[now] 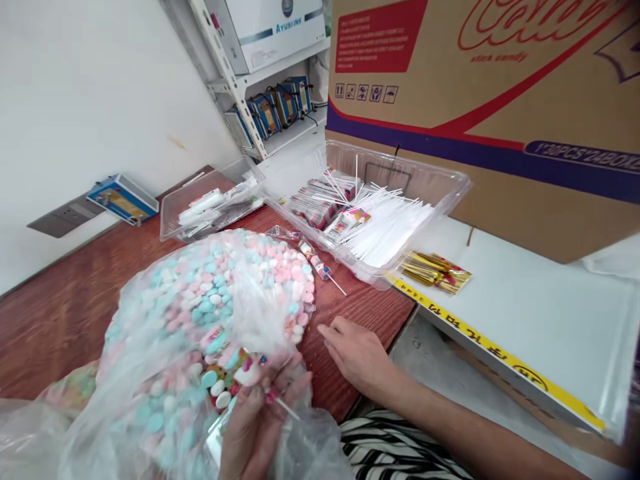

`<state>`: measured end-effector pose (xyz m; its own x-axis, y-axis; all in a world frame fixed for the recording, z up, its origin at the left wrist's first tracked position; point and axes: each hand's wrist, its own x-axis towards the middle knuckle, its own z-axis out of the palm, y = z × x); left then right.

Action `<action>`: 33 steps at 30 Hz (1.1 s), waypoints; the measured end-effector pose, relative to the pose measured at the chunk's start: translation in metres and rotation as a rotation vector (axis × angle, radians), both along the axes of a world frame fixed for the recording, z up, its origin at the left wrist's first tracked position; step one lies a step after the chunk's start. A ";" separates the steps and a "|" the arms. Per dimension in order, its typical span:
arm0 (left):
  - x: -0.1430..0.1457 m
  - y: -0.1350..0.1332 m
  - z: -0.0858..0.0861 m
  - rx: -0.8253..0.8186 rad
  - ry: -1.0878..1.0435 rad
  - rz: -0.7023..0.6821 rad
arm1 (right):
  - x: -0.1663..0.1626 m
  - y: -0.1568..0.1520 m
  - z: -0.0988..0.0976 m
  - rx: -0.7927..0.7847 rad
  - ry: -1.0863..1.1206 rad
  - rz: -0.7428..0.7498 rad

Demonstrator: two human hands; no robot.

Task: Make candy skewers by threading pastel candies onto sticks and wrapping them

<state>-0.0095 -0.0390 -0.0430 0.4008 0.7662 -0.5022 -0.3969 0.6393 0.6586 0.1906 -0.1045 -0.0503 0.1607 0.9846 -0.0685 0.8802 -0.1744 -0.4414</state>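
Note:
My left hand (pixel 263 417) pinches a lollipop (pixel 274 396) whose white stick points down to the right; its head is partly hidden by the fingers. Around and below that hand spreads a large clear plastic bag (pixel 257 300), full of pink, blue and white round candies (pixel 215 300). My right hand (pixel 357 357) hovers or rests over the red-brown table (pixel 373 307) near its edge, fingers loosely stretched, with nothing visible in them. Just beyond it lies a wrapped stick candy (pixel 315 260) with a white stick.
A clear tray (pixel 450 190) holds many white sticks (pixel 385 223) and printed wrappers. Left of it stands a smaller clear container (pixel 170 217) with white items. Gold twist ties (pixel 435 272) lie on a white surface (pixel 525 313). A large carton (pixel 450 100) stands behind.

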 end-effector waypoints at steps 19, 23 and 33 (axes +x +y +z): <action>-0.021 0.014 0.010 0.314 0.300 0.120 | 0.020 0.016 0.000 -0.070 -0.047 -0.093; -0.025 0.023 0.021 0.731 0.863 0.049 | 0.015 0.010 0.018 0.161 0.101 -0.083; 0.011 0.007 0.019 1.330 1.540 -0.088 | -0.056 0.048 0.032 0.575 -0.318 0.226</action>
<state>0.0017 -0.0318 -0.0236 0.3271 0.8787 0.3478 0.8329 -0.4419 0.3330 0.1346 -0.0566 -0.0182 -0.1265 0.8619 0.4910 0.9693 0.2127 -0.1236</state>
